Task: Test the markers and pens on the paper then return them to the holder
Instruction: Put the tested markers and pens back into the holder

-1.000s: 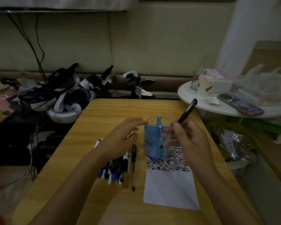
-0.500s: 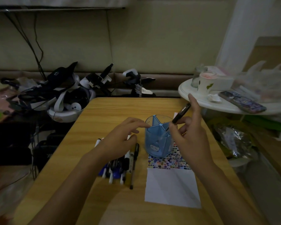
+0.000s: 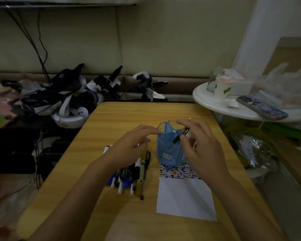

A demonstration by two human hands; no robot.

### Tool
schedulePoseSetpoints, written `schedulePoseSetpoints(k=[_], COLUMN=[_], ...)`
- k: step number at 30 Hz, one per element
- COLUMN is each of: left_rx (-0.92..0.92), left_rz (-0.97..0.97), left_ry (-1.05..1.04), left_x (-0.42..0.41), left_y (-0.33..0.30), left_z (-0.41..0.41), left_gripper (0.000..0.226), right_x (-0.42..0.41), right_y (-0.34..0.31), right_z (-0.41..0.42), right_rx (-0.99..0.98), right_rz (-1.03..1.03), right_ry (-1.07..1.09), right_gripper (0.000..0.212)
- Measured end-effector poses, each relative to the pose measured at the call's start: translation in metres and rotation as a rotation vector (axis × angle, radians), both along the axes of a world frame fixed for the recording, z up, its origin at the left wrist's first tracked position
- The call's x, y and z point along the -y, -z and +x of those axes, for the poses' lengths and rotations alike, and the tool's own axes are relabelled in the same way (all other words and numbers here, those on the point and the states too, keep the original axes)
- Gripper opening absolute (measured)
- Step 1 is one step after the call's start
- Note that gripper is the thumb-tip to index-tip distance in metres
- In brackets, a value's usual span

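A translucent blue pen holder [image 3: 167, 150] with dividers stands on the top edge of a white paper [image 3: 184, 199] that bears a band of coloured test marks. My right hand [image 3: 203, 150] hovers over the holder's right rim and pinches a black pen [image 3: 177, 138], which slants down into a compartment. My left hand [image 3: 130, 145] reaches in from the left, its straight fingertips at the holder's left rim. Under and behind that hand lies a pile of markers and pens [image 3: 137, 173] on the wooden table [image 3: 129, 115].
A round white side table [image 3: 208, 101] at the right carries a paper cup [image 3: 221, 87], a glass jar, a phone [image 3: 261, 109] and plastic bags. A heap of headsets and cables [image 3: 71, 105] sits off the table's left rear corner. A wall runs behind.
My right hand has lowered from an upright hold above the holder, tipping the black pen down into a compartment. My left hand has stayed at the holder's left rim.
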State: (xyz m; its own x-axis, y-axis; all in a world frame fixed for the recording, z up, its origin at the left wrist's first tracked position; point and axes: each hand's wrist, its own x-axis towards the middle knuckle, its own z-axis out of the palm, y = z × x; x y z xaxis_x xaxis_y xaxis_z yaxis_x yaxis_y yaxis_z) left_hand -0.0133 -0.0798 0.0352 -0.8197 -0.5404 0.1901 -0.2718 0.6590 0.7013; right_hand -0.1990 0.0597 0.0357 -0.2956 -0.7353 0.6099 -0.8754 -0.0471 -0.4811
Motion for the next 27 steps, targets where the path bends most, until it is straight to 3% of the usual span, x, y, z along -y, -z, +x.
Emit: schedulePoseSetpoints(k=[3, 7, 11, 16, 19, 27], left_rx=[-0.007, -0.01, -0.025, 0.0, 0.015, 0.038], left_rz=[-0.004, 0.004, 0.003, -0.01, -0.014, -0.014], left_ry=[0.009, -0.005, -0.007, -0.017, -0.023, -0.037], left_x=[0.0, 0.0, 0.0, 0.0, -0.001, -0.004], left_y=[-0.001, -0.003, -0.004, -0.004, -0.004, -0.006], left_z=[0.0, 0.0, 0.0, 0.0, 0.0, 0.001], left_gripper=[0.059, 0.057, 0.055, 0.055, 0.054, 0.055], right_x=[-0.002, -0.009, -0.01, -0.005, -0.004, 0.002], right_y=[0.0, 0.003, 0.022, 0.054, 0.059, 0.058], right_z=[0.003, 0.017, 0.039, 0.052, 0.055, 0.055], right_rx=[0.016, 0.03, -0.055, -0.211, -0.208, -0.213], right_rz=[-0.058, -0.183, 0.092, 0.389, 0.44, 0.447], right_ry=[0.025, 0.063, -0.216, -0.35, -0.383, -0.363], right_gripper=[0.044, 0.016, 0.005, 0.026, 0.032, 0.024])
